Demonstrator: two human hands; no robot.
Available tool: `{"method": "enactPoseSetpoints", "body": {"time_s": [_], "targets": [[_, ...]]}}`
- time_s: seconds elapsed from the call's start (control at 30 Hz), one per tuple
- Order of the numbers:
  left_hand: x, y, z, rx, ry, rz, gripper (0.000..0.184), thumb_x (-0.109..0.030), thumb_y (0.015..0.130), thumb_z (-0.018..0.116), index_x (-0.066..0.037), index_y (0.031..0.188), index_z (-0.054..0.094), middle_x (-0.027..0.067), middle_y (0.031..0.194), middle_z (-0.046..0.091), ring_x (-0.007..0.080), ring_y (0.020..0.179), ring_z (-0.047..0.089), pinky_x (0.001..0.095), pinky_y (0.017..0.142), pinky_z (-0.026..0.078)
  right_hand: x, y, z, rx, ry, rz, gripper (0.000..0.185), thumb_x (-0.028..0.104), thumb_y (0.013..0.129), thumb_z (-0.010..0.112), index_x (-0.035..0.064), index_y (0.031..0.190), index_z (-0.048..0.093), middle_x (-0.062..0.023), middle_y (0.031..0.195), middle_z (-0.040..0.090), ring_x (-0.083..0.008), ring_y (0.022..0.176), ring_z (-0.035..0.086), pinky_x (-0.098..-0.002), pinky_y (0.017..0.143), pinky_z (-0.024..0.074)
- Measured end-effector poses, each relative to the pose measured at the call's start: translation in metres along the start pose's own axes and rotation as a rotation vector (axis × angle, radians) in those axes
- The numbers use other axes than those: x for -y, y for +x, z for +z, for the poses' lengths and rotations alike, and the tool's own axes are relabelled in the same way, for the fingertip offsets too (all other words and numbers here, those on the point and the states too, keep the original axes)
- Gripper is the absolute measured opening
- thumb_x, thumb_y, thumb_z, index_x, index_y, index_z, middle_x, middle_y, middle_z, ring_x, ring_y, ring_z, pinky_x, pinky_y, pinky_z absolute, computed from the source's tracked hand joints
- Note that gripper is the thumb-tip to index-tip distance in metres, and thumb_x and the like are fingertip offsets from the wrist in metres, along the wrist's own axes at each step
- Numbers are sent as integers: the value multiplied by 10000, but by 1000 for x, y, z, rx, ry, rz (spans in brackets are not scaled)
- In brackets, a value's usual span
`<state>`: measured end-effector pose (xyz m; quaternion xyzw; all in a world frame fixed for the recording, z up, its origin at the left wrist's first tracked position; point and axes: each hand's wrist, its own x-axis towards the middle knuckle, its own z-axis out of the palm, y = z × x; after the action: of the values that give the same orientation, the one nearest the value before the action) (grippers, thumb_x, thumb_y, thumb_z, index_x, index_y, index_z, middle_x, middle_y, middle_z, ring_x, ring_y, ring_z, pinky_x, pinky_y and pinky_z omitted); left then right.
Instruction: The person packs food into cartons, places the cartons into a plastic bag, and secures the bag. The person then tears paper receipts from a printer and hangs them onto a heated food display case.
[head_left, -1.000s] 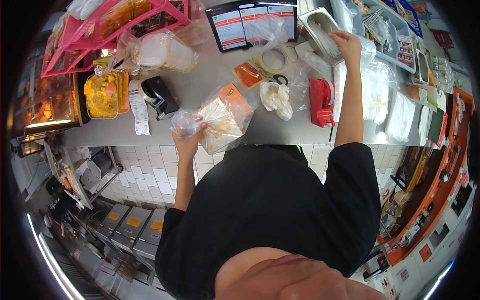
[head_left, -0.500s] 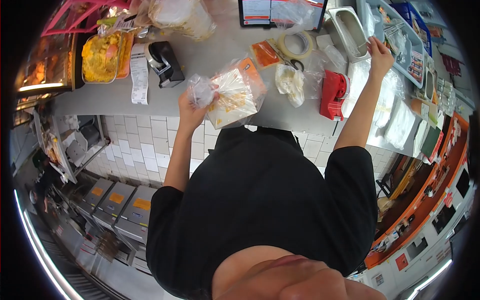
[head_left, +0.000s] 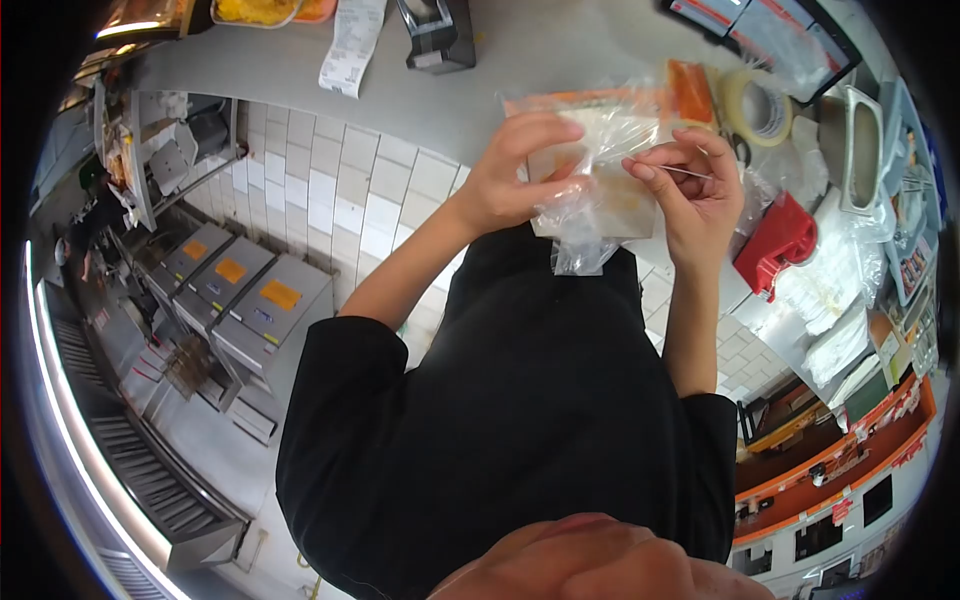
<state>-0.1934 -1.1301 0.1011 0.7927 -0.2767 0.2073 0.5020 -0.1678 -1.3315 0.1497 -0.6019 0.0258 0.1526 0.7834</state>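
Observation:
A clear plastic bag [head_left: 580, 248] is gathered over a pale box [head_left: 630, 205] with orange edges, at the counter's front edge. My left hand [head_left: 515, 170] holds the bag's gathered neck from the left side. Its thumb is against the plastic, and a gap shows between thumb and index finger. The loose end of the bag hangs towards my body. On the right of the box, my right hand [head_left: 695, 190] pinches a thin pale strip [head_left: 685, 173], like a twist tie, between thumb and finger. The box's far side is partly hidden by plastic and hands.
A roll of clear tape [head_left: 757, 107] and an orange sachet [head_left: 690, 92] lie behind my right hand. Further right are a red tape dispenser [head_left: 778, 243] and a metal container [head_left: 860, 150]. A black dispenser [head_left: 436, 35] and a receipt [head_left: 352, 45] are at the back left.
My right hand has moved from the metal container to the bag, now pinching a thin strip. The bagged box has turned, and its bag end points towards me. My view has swung.

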Motion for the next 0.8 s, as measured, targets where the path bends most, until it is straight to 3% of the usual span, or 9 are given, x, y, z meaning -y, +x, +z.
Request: {"method": "enactPoseSetpoints", "body": {"time_s": [0.17, 0.2, 0.3, 0.4, 0.47, 0.57, 0.6, 0.7, 0.8], "targets": [[-3, 15, -6, 159, -94, -102, 267, 26, 711, 663, -98, 946, 629, 122, 1064, 616, 295, 925, 599, 365, 797, 491, 3, 0, -2, -13, -73, 143, 203, -69, 777, 644, -26, 967, 585, -106, 836, 648, -165, 832, 644, -257, 755, 527], [-8, 18, -3, 66, -42, -183, 251, 8, 714, 645, -69, 952, 627, 114, 932, 653, 266, 819, 629, 317, 735, 510, 5, -2, 1, -82, -196, 121, 159, -61, 748, 667, -7, 895, 636, -79, 805, 650, -150, 783, 641, -239, 702, 512], [-24, 44, -16, 214, -102, -785, 240, -46, 716, 644, -33, 954, 623, 126, 811, 655, 263, 729, 640, 315, 678, 519, 8, 4, -13, 202, -831, -472, 225, -56, 700, 680, 31, 908, 663, -70, 772, 644, -163, 706, 621, -237, 643, 488], [-9, 81, -27, 526, -88, -826, 186, -87, 806, 627, -1, 971, 619, 99, 828, 669, 96, 694, 630, 278, 616, 499, 13, 13, -12, 456, -868, -424, 313, -44, 670, 672, 58, 965, 669, -67, 823, 639, -215, 726, 599, -276, 644, 483], [-4, 125, -41, 729, -327, -1007, 261, -150, 773, 645, 45, 946, 624, 149, 845, 664, 152, 754, 635, 291, 667, 480, 25, 23, -16, 675, -877, -312, 382, -67, 678, 650, 1, 1054, 631, -109, 973, 634, -258, 826, 592, -318, 748, 471], [-19, 133, -24, 708, -121, -1105, 185, -91, 775, 603, 90, 801, 629, 119, 636, 638, 124, 596, 610, 243, 562, 457, 28, 31, -24, 837, -901, -333, 440, -50, 704, 625, -9, 1140, 583, -131, 1095, 616, -296, 949, 580, -364, 856, 445], [-20, 134, -24, 716, -112, -1120, 191, -97, 776, 605, 89, 812, 629, 118, 651, 642, 126, 608, 612, 244, 572, 459, 34, 34, -25, 917, -866, -228, 458, -41, 733, 598, -20, 1187, 545, -136, 1164, 592, -316, 1035, 557, -392, 920, 413], [-17, 117, -26, 645, -181, -980, 194, -104, 781, 607, 82, 828, 632, 110, 666, 646, 123, 618, 610, 239, 580, 459, 26, 42, -30, 968, -806, -274, 466, -45, 748, 577, -12, 1210, 528, -142, 1167, 589, -317, 1052, 546, -398, 925, 405], [-21, 111, -25, 590, -184, -916, 187, -104, 785, 605, 74, 836, 637, 102, 671, 647, 115, 616, 605, 233, 580, 458, 29, 44, -22, 860, -901, -228, 291, 7, 748, 616, 17, 1038, 638, -113, 968, 648, -263, 890, 614, -323, 773, 478]]}}
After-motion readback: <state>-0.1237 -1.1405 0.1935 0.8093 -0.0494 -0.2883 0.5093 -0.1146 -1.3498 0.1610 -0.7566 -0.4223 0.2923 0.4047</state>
